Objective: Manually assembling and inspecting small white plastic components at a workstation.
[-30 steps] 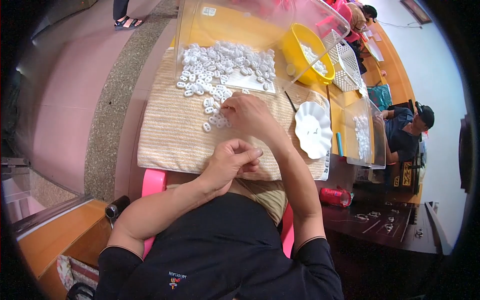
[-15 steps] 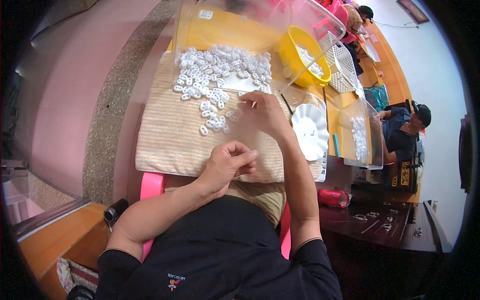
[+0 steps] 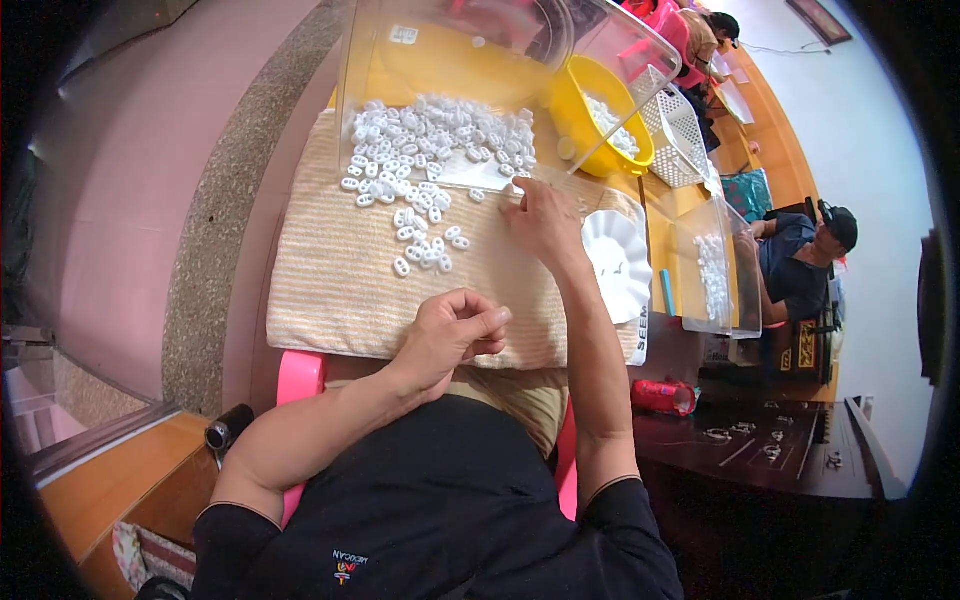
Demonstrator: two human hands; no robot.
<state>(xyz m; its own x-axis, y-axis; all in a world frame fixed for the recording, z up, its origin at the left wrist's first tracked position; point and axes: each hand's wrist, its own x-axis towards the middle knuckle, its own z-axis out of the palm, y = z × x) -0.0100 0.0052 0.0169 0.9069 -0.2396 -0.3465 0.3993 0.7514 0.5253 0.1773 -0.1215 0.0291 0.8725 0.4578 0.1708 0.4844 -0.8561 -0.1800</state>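
Above the near part of the striped towel (image 3: 330,300), my left hand (image 3: 455,328) is closed, thumb pressed against curled fingers; anything inside it is hidden. My right hand (image 3: 545,222) rests farther up on the towel, fingers bent down beside the front edge of the clear plastic bin (image 3: 345,120). What its fingertips hold, if anything, cannot be made out. Small white oval plastic pieces (image 3: 440,130) with two holes each are heaped in the bin's mouth and spill onto the towel. A few loose pieces (image 3: 420,250) lie between my two hands. Right of my right wrist sits a white fluted dish (image 3: 615,265) holding tiny dark bits.
A yellow basin (image 3: 575,100) with white pieces and a white perforated basket (image 3: 675,140) stand at the back right. Farther right are a teal stick (image 3: 667,292), another clear bin (image 3: 715,280) and a seated person (image 3: 800,255). A red packet (image 3: 665,397) lies below.
My right hand has shifted slightly right and lowered, its fingers now bent down. The thin dark stick beside it is no longer visible. My left hand stays nearly still. The whole view shifted slightly.
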